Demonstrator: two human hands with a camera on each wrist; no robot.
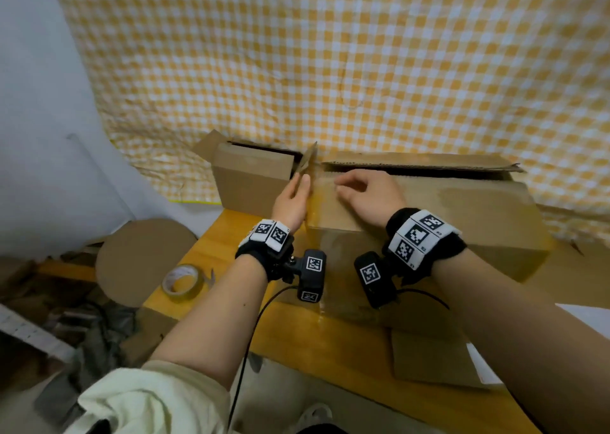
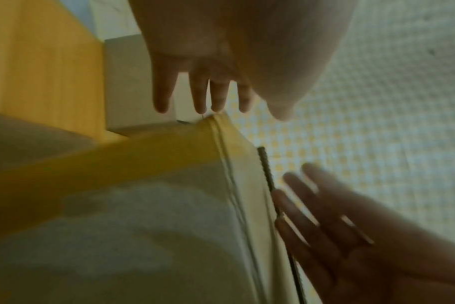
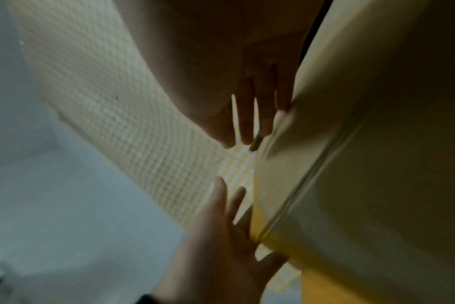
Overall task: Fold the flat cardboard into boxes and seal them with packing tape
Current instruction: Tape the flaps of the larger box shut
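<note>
A large brown cardboard box [image 1: 445, 215] lies on the yellow wooden table [image 1: 330, 338], its far top flap [image 1: 419, 161] raised. Yellowish tape [image 1: 315, 199] covers its left top corner. My left hand [image 1: 292, 199] lies flat against the box's left end, fingers straight beside a small upright end flap [image 1: 308, 158]. My right hand [image 1: 366, 192] rests on the box top near that corner, fingertips touching the tape and gripping nothing. The wrist views show the left hand [image 2: 203, 92] [image 3: 221, 246] and the right hand [image 2: 325, 216] [image 3: 247, 102] both spread at the box's [image 2: 143, 236] [image 3: 377, 164] edge.
A smaller open box [image 1: 251, 176] stands behind at the left. A roll of packing tape [image 1: 183, 281] lies on the table's left corner, beside a round cardboard disc [image 1: 142, 258]. A flat cardboard piece [image 1: 429, 357] lies at the front. A checked cloth [image 1: 330, 54] hangs behind.
</note>
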